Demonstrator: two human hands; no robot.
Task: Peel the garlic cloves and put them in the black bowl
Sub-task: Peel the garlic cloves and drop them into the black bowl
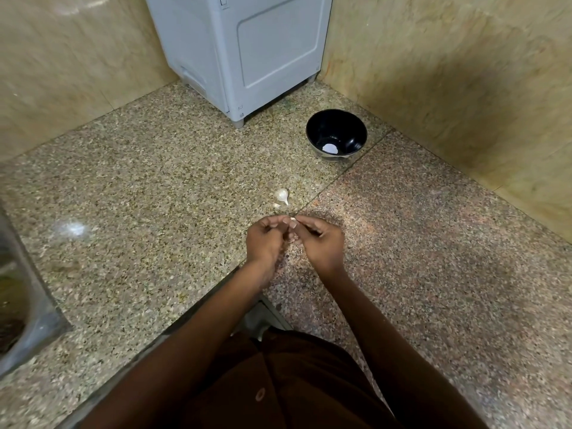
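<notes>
Both hands, our left hand and right hand, pinch one garlic clove between fingertips to pull off its skin. More garlic waits nearby. Our black bowl sits farther back.

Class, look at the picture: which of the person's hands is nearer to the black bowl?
Right. The right hand lies closer to the black bowl, below it in the picture; the left hand is beside the right, farther left. Both pinch a garlic clove.
</notes>
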